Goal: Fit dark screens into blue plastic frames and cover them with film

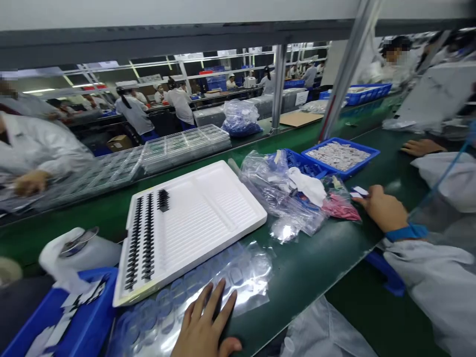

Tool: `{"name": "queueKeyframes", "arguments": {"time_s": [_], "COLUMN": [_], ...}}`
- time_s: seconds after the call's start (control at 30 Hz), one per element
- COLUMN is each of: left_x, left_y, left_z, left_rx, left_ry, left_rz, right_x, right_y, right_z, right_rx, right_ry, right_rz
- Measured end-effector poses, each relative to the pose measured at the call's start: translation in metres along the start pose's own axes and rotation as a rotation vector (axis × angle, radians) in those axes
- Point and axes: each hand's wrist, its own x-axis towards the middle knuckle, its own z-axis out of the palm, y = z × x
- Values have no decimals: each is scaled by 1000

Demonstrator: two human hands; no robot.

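My left hand (206, 325) lies flat, fingers spread, on a clear plastic blister sheet (169, 302) with rounded pockets. Just beyond it, a white foam tray (197, 228) holds two long rows of small black parts (148, 238) and a short third group at its far left. My right hand (386, 210), in a blue wrist strap (407, 233), has its thumb and fingers closed on small white cards (360, 192). Beside those cards is a clear bag of pink pieces (340, 206).
Crumpled clear bags (267, 178) lie right of the tray. A blue tray of small whitish pieces (340, 154) stands behind. At lower left is a blue bin (89, 312) with white and black strips. A co-worker's hand (424, 146) rests at right; another person's hand (32, 182) is at left.
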Motion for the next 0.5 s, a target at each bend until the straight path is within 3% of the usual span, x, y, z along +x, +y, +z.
{"name": "queueKeyframes", "arguments": {"time_s": [0.1,0.2,0.27,0.37,0.43,0.5], "left_x": [9,15,13,2,-12,-29], "left_y": [8,15,18,16,13,8], "left_z": [-16,-31,-38,-44,-44,-40], "left_rx": [-33,-63,-68,-53,-23,16], "left_ry": [-48,-94,-88,-56,-26,22], "left_rz": [-69,-133,-143,-165,-188,-200], "right_x": [-4,-28,-55,-98,-121,-137], "right_y": [-27,-78,-125,-207,-263,-316], "right_z": [-11,-21,-23,-15,-3,13], "right_rx": [-24,73,156,217,202,177], "right_ry": [67,64,-47,-331,-456,-527], "right_rz": [-30,-285,-561,-989,-1179,-1277]}}
